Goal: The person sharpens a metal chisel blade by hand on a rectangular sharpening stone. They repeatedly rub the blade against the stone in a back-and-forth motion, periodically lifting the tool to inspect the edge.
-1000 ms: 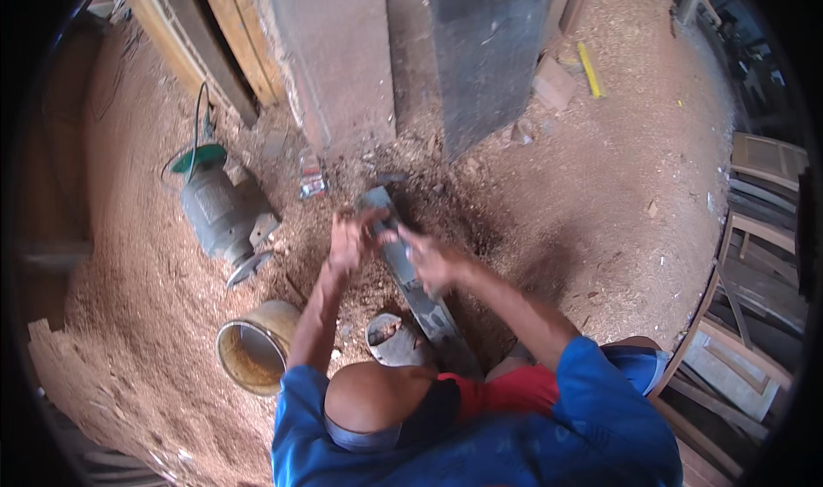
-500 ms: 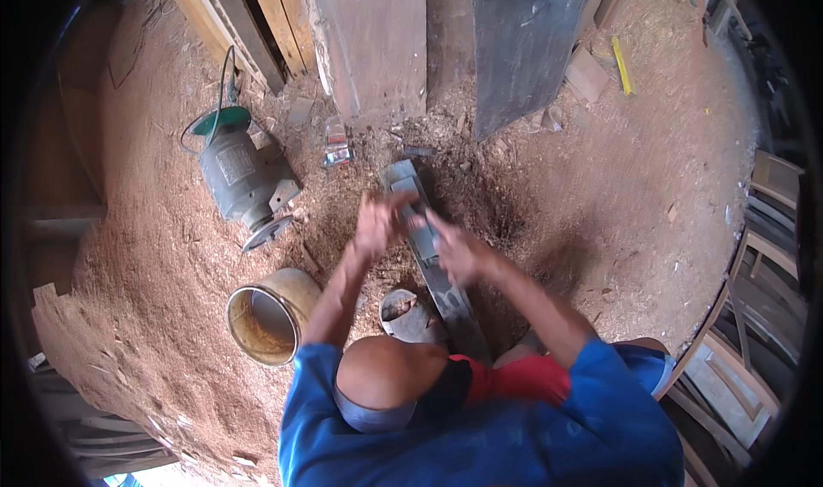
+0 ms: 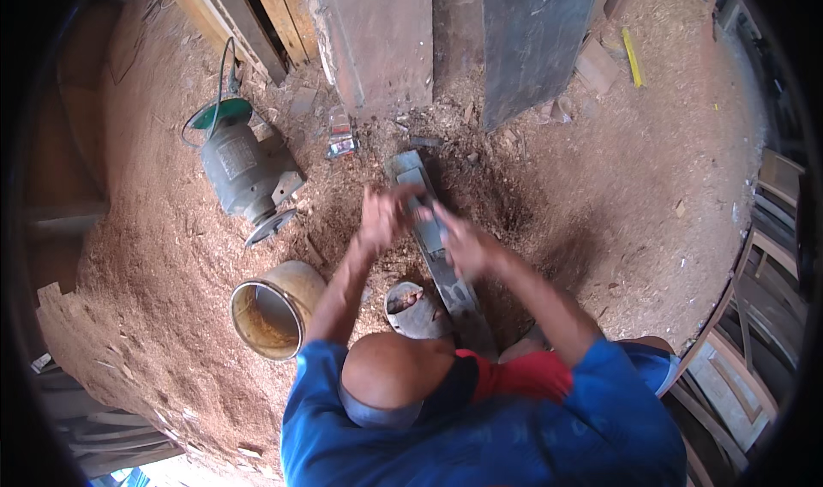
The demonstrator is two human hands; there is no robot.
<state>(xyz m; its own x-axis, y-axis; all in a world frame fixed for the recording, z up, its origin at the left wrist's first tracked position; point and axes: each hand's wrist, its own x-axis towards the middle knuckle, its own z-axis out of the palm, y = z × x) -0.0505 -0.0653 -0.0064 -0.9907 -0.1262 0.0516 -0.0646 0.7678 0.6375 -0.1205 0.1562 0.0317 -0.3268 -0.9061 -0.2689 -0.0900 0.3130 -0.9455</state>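
A grey flat stone block [image 3: 429, 236], like a sharpening stone, lies on a long narrow wooden plank [image 3: 464, 303] that runs from between my knees toward the far boards. My left hand [image 3: 382, 219] is curled over the stone's left side. From the right, my right hand [image 3: 464, 240] comes in with its fingers closed. Between the two hands is a small dark piece, blurred by motion and mostly covered by fingers, so its kind is unclear. Beside the plank, close to me, stands a cut-open pale container [image 3: 422, 317] with reddish-brown bits in it.
To the left are a grey motor [image 3: 236, 168] with discs and a cord, and a round bucket [image 3: 302, 287] holding liquid. Large boards [image 3: 377, 50] lean at the back. A yellow strip [image 3: 633, 58] lies far right, and wooden frames [image 3: 729, 375] line the right edge. Shavings cover the ground.
The whole view has shifted slightly. Both hands stay over the stone in nearly the same pose, still blurred by motion.
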